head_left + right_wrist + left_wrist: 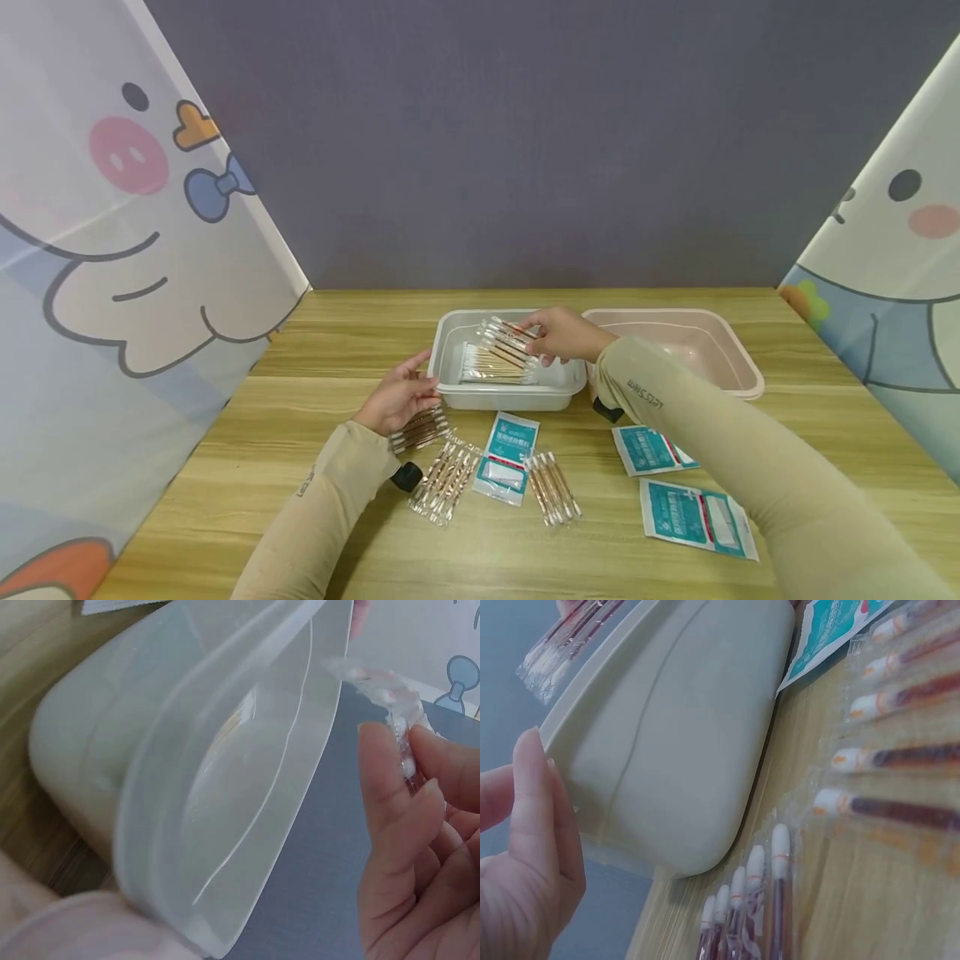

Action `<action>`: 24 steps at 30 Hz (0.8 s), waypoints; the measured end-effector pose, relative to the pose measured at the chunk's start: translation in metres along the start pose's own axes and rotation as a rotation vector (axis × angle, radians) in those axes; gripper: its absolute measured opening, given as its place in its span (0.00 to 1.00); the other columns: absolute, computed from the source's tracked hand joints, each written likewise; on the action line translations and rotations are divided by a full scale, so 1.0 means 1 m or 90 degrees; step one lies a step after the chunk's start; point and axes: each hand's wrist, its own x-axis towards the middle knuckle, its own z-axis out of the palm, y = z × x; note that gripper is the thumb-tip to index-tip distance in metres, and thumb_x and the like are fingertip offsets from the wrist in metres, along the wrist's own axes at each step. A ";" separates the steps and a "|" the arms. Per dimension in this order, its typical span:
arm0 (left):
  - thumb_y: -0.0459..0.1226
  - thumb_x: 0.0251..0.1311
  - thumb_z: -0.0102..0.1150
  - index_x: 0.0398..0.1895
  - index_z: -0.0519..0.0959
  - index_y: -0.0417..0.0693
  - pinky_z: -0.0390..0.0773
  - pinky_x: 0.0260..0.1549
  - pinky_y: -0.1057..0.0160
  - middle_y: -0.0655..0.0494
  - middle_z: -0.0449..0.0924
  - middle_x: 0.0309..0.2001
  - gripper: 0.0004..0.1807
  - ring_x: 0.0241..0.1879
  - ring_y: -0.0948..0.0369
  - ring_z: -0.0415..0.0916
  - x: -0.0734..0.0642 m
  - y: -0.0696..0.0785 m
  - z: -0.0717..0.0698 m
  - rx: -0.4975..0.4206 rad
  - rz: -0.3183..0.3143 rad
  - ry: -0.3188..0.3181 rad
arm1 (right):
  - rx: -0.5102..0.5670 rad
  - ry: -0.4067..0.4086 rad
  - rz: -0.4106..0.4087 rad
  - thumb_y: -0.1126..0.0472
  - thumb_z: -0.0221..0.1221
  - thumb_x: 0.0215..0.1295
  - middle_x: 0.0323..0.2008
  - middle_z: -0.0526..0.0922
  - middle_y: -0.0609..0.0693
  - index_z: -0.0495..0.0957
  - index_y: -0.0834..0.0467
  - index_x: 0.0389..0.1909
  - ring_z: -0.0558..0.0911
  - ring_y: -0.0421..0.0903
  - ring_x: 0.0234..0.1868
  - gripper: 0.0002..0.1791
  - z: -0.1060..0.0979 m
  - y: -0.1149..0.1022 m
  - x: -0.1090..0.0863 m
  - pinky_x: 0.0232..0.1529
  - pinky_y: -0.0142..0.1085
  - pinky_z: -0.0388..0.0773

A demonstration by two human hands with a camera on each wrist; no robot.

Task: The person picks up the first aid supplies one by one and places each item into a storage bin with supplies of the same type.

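My right hand (564,335) pinches a clear packet of brown-stick cotton swabs (510,332) above the whitish plastic basin (448,332). In the right wrist view, the packet (409,742) sits between thumb and fingertips. Inside the basin lies a clear pack of pale wooden cotton swabs (491,367). My left hand (397,396) touches the basin's left end; in the left wrist view its fingers (531,787) look fairly straight against the rim. Just below that hand is another packet of brown-stick swabs (420,429), partly covered by it.
A pinkish basin (738,358) stands to the right, partly behind my right forearm. In front lie more swab packets (446,483) (552,490) and blue-and-white sachets (507,458) (648,450) (697,517). A grey panel (525,150) rises behind the wooden table (315,367).
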 end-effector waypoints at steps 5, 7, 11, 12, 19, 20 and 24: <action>0.22 0.68 0.42 0.76 0.44 0.43 0.82 0.32 0.73 0.53 0.66 0.34 0.36 0.25 0.67 0.72 0.001 0.001 0.002 -0.004 -0.003 0.002 | -0.023 -0.003 0.012 0.67 0.56 0.67 0.26 0.83 0.51 0.73 0.60 0.62 0.80 0.42 0.20 0.22 0.003 -0.006 0.007 0.14 0.30 0.69; 0.22 0.68 0.41 0.76 0.44 0.43 0.81 0.30 0.74 0.53 0.65 0.34 0.36 0.25 0.67 0.71 0.000 0.001 0.003 -0.005 -0.004 0.008 | -0.029 -0.007 0.015 0.67 0.57 0.67 0.27 0.83 0.51 0.72 0.59 0.62 0.79 0.41 0.19 0.22 0.004 -0.008 0.012 0.14 0.30 0.69; 0.21 0.68 0.41 0.76 0.44 0.42 0.81 0.29 0.75 0.53 0.64 0.33 0.36 0.24 0.67 0.72 -0.001 0.000 0.003 -0.006 -0.004 0.012 | -0.037 -0.014 0.023 0.67 0.58 0.66 0.30 0.84 0.52 0.74 0.59 0.61 0.77 0.39 0.17 0.22 0.003 -0.008 0.022 0.13 0.29 0.66; 0.21 0.68 0.41 0.76 0.44 0.42 0.81 0.29 0.75 0.53 0.64 0.33 0.36 0.24 0.67 0.72 -0.001 0.000 0.003 -0.007 -0.003 0.011 | -0.039 -0.014 0.021 0.67 0.58 0.66 0.29 0.84 0.53 0.74 0.59 0.61 0.77 0.39 0.16 0.22 0.003 -0.007 0.025 0.12 0.29 0.64; 0.21 0.67 0.41 0.76 0.44 0.42 0.81 0.28 0.75 0.53 0.66 0.32 0.36 0.23 0.67 0.72 -0.002 0.000 0.003 -0.011 0.001 0.017 | -0.052 -0.019 -0.002 0.68 0.61 0.63 0.27 0.83 0.53 0.77 0.62 0.57 0.81 0.46 0.19 0.20 0.004 -0.004 0.043 0.15 0.28 0.71; 0.21 0.67 0.41 0.76 0.45 0.42 0.81 0.28 0.75 0.53 0.66 0.32 0.36 0.23 0.67 0.72 -0.003 0.000 0.003 -0.012 0.000 0.019 | -0.049 -0.020 0.000 0.68 0.61 0.63 0.28 0.83 0.52 0.77 0.62 0.57 0.81 0.46 0.19 0.20 0.005 -0.004 0.045 0.16 0.28 0.74; 0.20 0.67 0.41 0.76 0.45 0.42 0.81 0.28 0.74 0.54 0.66 0.32 0.36 0.24 0.67 0.72 -0.003 0.000 0.004 -0.020 -0.002 0.021 | -0.047 -0.015 0.014 0.69 0.61 0.62 0.34 0.84 0.54 0.77 0.63 0.56 0.79 0.42 0.18 0.20 0.006 -0.003 0.050 0.22 0.31 0.80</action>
